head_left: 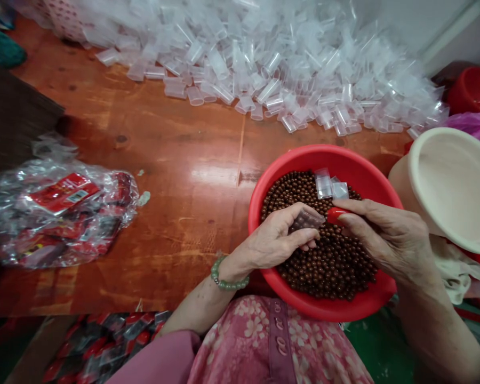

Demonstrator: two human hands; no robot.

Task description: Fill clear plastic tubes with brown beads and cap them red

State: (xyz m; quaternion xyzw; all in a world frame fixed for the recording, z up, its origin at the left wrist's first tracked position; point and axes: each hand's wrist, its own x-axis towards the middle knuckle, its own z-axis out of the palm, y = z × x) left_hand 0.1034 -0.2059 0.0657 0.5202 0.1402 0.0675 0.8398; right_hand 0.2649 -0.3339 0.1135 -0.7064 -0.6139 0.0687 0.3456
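My left hand (282,234) is closed around a clear plastic sleeve (307,218) that has small brown balls inside. Between the thumb and fingers of my right hand (388,237) is a small red cap (337,215), close to the sleeve's end. Both hands are over a red basin (264,184), which is partly filled with shiny brown balls (336,264). Two clear sleeves (324,184) lie on top of the balls, just beyond my right fingertips.
A large heap of clear plastic sleeves (272,69) spreads along the back of the wooden table (164,176). On the left is a plastic bag of red packets (64,208). A cream tub (456,186) stands right of the basin. Red-capped packs (108,341) lie below the table edge.
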